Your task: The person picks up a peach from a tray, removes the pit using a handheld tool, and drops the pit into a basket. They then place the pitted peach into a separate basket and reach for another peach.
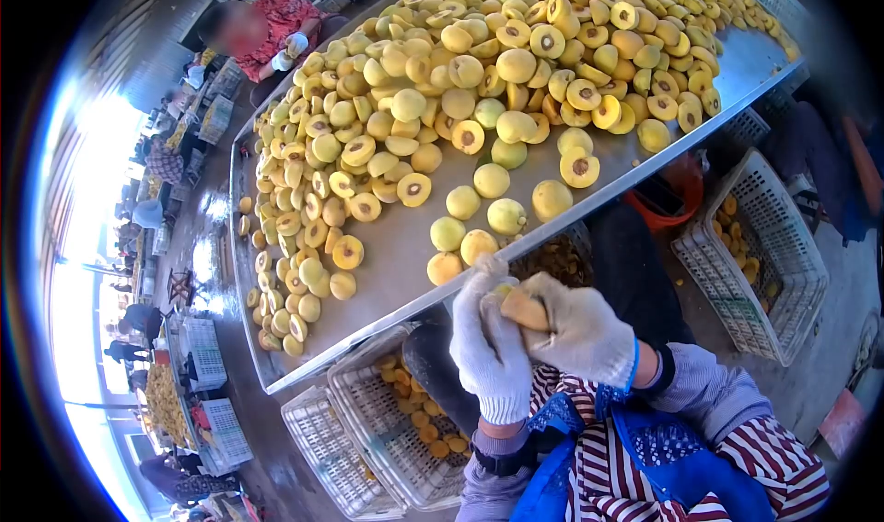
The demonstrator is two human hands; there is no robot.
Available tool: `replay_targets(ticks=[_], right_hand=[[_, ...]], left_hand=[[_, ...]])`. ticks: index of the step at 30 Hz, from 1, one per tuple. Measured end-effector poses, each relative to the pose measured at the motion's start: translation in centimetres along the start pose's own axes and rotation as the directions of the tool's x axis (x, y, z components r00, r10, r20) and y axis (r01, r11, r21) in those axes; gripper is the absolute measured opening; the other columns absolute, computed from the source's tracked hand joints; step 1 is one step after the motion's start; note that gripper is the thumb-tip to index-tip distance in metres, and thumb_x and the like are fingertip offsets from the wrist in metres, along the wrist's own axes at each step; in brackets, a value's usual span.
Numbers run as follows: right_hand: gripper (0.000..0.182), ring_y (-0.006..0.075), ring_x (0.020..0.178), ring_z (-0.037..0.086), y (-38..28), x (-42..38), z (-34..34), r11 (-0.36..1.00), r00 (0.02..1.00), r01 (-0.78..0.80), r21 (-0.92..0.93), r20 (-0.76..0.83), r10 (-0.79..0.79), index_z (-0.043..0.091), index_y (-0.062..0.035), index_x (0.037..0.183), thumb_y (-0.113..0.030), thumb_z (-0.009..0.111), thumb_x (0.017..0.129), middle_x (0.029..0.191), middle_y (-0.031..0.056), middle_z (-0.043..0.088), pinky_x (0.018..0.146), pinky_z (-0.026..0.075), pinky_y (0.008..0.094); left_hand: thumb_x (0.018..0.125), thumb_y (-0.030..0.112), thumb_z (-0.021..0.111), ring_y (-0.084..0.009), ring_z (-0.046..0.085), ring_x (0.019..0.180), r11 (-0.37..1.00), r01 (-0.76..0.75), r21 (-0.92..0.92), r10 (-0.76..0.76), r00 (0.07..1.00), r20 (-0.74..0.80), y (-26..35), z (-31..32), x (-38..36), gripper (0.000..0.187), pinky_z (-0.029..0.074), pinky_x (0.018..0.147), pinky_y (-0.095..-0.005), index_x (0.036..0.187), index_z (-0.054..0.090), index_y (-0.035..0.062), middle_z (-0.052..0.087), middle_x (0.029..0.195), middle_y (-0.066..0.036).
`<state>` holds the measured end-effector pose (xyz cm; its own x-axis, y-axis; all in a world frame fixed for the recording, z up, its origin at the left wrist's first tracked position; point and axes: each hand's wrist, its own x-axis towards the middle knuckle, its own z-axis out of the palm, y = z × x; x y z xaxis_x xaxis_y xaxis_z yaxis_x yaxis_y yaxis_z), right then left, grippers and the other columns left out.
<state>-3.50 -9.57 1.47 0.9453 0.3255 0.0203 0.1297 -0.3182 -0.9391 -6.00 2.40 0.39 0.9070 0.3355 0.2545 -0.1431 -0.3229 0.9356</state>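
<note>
My left hand (491,347), in a white knit glove, is closed with its fingers together on a small yellow piece of peach (504,291). Pressed up against it is my right hand (585,330), in a more stained glove, its fingers curled round a smooth tan-orange thing (525,310) whose kind I cannot make out. Both hands meet just in front of the metal table's edge (387,318). Closest to them on the table lie several whole yellow peaches (478,245). Behind these spreads a large heap of halved peaches (396,108), many with brown pits showing.
Below the table on the left stand plastic crates (354,388) holding peach halves (422,411). On the right are another white crate (783,255) with fruit and an orange-red bucket (670,195). Across the table sits a person in a red top (276,29); more people work farther left.
</note>
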Motion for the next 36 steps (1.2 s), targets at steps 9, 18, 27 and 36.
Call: replay_targets(ticks=[9, 18, 27, 36], right_hand=[[0.037, 0.0387, 0.084, 0.068, 0.7, -1.0, 0.1, 0.974, 0.937, -0.209, 0.091, 0.305, 0.172, 0.059, -0.0079, 0.109, -0.041, 0.062, 0.092, 0.093, 0.0174, 0.069, 0.072, 0.054, 0.0412], [0.038, 0.0232, 0.069, 0.067, -0.1, -0.4, -0.5, 0.876, 0.853, -0.365, 0.315, 0.49, 0.18, 0.06, -0.004, 0.111, -0.038, 0.06, 0.094, 0.086, 0.0099, 0.068, 0.061, 0.052, 0.0331], [0.038, 0.0116, 0.042, 0.052, 0.5, 0.1, -1.7, 0.688, 0.614, -0.648, 0.327, 0.758, 0.219, 0.059, -0.0038, 0.091, -0.041, 0.057, 0.094, 0.056, 0.0017, 0.054, 0.037, 0.039, 0.0231], [0.038, 0.013, 0.048, 0.055, 2.0, 0.6, -2.4, 0.492, 0.462, -0.811, 0.317, 0.863, 0.205, 0.056, -0.0026, 0.097, -0.04, 0.058, 0.092, 0.061, 0.0073, 0.057, 0.042, 0.042, 0.0268]], left_hand=[[0.103, 0.051, 0.038, -0.0317, 0.061, 0.111, 0.718, 0.251, -0.65, -0.328, 0.945, 0.002, -0.1, -0.7, 1.8, 0.064, 0.056, 0.084, -0.0384, 0.14, 0.044, -0.0006, 0.056, 0.129, -0.018], [0.103, 0.054, 0.033, -0.0326, 0.058, 0.116, 0.795, 0.169, -0.583, -0.212, 0.977, -0.006, -0.6, -0.3, 0.5, 0.068, 0.055, 0.089, -0.0404, 0.141, 0.043, -0.002, 0.054, 0.133, -0.02], [0.106, 0.041, 0.037, -0.0306, 0.059, 0.116, 0.896, -0.026, -0.443, -0.016, 0.996, -0.091, 0.3, 0.5, 0.2, 0.058, 0.046, 0.1, -0.0413, 0.136, 0.049, -0.008, 0.057, 0.132, -0.023], [0.106, 0.024, 0.042, -0.0202, 0.064, 0.104, 0.973, 0.202, -0.115, -0.183, 0.97, 0.162, 1.7, -0.9, 2.7, 0.04, 0.048, 0.094, -0.032, 0.13, 0.057, -0.0038, 0.067, 0.119, -0.016]])
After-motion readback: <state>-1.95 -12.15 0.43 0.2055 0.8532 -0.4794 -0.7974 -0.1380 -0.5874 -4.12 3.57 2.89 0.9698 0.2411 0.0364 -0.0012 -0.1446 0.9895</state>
